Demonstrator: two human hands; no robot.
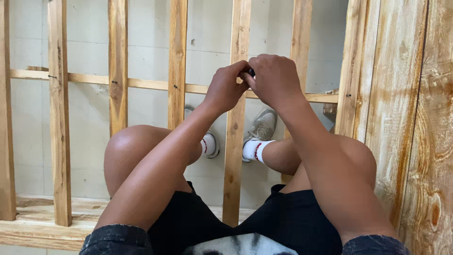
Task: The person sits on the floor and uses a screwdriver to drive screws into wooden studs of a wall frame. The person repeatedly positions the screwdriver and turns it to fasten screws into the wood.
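Above the black shorts (288, 219), left hand (225, 88) and right hand (275, 79) clamp their fingers together on a small dark object (251, 72).

Wooden slat frame (234, 156) of upright battens and one thin cross rail (141, 83) carries seated person; pale concrete floor (89, 118) below, grey sneakers (261, 126) resting on it.

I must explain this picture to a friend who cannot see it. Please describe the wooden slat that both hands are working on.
Start at the frame of upright wooden slats over the pale floor. The slat you want rises between the person's two shoes. Unlike its neighbours, it has the left hand and right hand meeting at it, where the thin crossbar crosses.
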